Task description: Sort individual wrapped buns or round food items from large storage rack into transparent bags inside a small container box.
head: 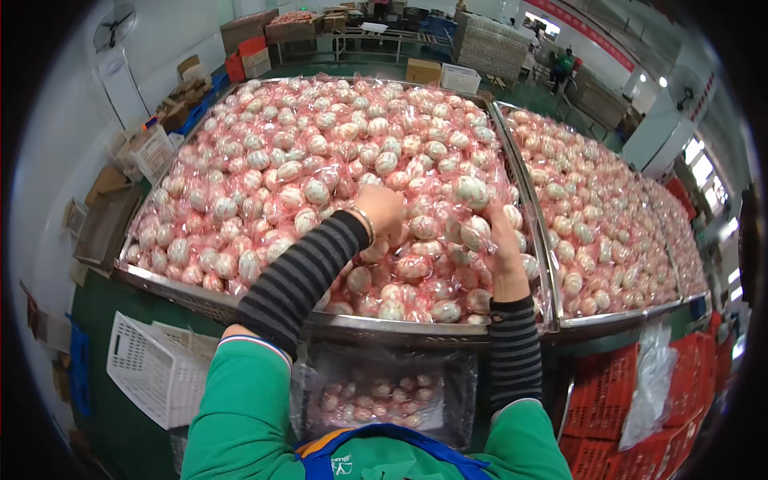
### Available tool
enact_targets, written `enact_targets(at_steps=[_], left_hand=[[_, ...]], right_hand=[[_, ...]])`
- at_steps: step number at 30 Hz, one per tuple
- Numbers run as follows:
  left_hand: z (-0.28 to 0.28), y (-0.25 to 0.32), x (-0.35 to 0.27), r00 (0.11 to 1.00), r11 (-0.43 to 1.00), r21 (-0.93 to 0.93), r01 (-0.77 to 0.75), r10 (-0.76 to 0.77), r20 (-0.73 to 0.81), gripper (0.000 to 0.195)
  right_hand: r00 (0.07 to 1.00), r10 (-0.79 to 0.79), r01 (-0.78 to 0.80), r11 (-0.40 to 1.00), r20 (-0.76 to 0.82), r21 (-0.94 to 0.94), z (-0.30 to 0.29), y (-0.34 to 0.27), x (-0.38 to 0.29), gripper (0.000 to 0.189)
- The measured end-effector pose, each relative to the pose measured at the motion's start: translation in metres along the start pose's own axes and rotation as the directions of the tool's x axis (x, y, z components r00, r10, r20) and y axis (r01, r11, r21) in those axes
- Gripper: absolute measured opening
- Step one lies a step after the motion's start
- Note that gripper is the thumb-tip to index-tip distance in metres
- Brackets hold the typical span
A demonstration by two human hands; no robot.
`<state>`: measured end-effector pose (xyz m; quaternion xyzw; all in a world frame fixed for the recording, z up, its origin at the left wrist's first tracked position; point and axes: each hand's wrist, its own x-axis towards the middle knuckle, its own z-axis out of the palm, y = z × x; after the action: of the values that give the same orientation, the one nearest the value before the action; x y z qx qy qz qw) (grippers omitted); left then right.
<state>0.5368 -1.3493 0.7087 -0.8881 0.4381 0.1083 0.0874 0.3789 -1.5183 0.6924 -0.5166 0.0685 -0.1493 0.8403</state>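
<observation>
Plastic-wrapped eggs (258,159) with red print heap up in a wide metal-edged bin (360,324) before me. My left hand (383,211) is over the middle of the heap, its fingers curled down among the wrapped eggs; whether it grips one is hidden. At the heap's right side my right hand (504,240) is upright, with wrapped eggs (476,233) against its fingers and palm. Another wrapped egg (471,192) is just above them, by the fingertips. Below the bin's near edge, a lined container (459,384) holds more wrapped eggs (381,399).
A second bin (624,318) of wrapped eggs adjoins on the right. White plastic crates (156,372) stand at lower left, red crates (600,396) with a clear plastic bag (651,384) at lower right. A cardboard box (423,71) is beyond the bin. A person (563,69) is far back right.
</observation>
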Motion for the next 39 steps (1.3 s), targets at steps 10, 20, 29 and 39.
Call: enact_targets(at_steps=[10, 20, 29, 39], left_hand=[[0.013, -0.055, -0.073, 0.936, 0.359, -0.869, -0.342, 0.055, -0.347, 0.068], [0.062, -0.011, -0.177, 0.816, -0.914, -0.329, -0.238, -0.003, -0.579, 0.086], [0.288, 0.069, -0.241, 0.93, -0.555, -0.751, 0.357, 0.289, 0.229, 0.037], [0.364, 0.123, -0.228, 0.897, 0.723, -0.685, 0.089, 0.24, 0.37, 0.065]], right_hand=[[0.998, -0.048, 0.049, 0.999, 0.03, -0.01, -0.009, -0.012, 0.006, 0.05], [0.966, -0.188, 0.168, 0.979, 0.179, 0.119, -0.032, 0.002, -0.035, 0.052], [0.77, 0.638, -0.623, 0.747, -0.013, -0.232, -0.032, 0.161, -0.243, 0.035], [0.804, 0.558, -0.406, 0.266, -0.204, -0.874, -0.127, 0.33, -0.317, 0.04]])
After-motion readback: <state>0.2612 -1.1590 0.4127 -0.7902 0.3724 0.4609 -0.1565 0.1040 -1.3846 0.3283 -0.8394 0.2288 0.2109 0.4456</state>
